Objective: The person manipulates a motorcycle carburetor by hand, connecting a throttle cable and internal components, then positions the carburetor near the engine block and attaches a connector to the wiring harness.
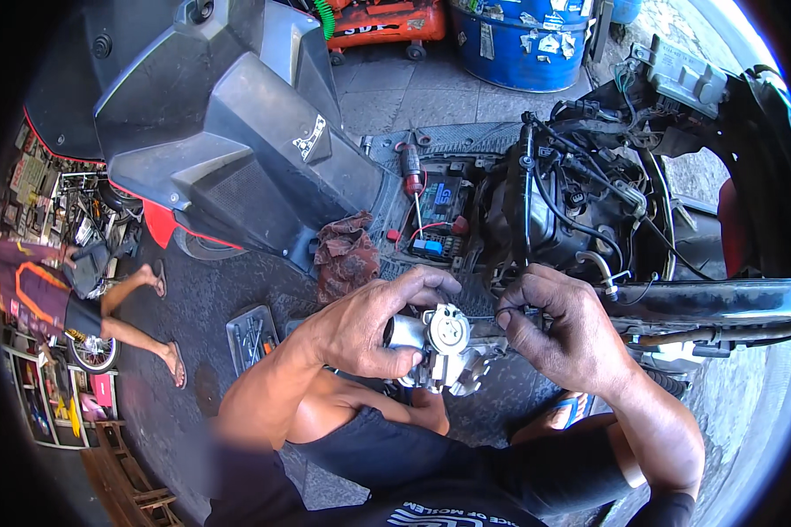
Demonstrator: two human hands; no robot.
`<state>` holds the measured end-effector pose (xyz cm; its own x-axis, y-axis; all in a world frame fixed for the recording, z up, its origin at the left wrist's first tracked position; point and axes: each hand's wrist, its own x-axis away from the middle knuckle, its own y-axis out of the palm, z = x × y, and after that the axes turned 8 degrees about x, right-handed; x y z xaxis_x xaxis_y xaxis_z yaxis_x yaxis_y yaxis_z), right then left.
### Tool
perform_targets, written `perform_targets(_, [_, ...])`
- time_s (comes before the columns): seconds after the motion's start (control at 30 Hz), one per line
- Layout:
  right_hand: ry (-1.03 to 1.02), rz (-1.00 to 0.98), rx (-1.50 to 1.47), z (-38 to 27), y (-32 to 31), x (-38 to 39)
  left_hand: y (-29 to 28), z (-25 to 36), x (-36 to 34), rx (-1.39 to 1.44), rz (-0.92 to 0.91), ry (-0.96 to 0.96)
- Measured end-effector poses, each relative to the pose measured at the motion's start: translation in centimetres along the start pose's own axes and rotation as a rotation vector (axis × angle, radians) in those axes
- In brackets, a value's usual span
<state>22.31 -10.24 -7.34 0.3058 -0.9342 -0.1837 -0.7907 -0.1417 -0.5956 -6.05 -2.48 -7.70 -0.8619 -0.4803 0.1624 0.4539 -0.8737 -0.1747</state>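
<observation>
While the left hand [365, 329] is wrapped around a silvery metal part [448, 332] just below the middle of the frame, thumb on the near side and fingers curled over the far side, the right hand [571, 329] is up just to the right of it. Its thumb and forefinger are bunched toward each other, but honestly I can't tell if they're pinching anything; whatever's there is super thin. Above the hands you've got an exposed battery [442, 200], with a red-handled screwdriver [411, 167] lying over its bay. Reddish rag [346, 255] sits left of that, and a tray of tools [236, 338] is on the floor at lower left. Big blue drum [520, 48] up top, plus somebody's bare leg [141, 338] at far left.
</observation>
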Motion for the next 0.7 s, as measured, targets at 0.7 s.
perform_targets(0.7, [-0.116, 0.153, -0.014, 1.1, 1.2, 0.7, 0.7, -4.6, -1.7, 1.096, -0.293, -0.248])
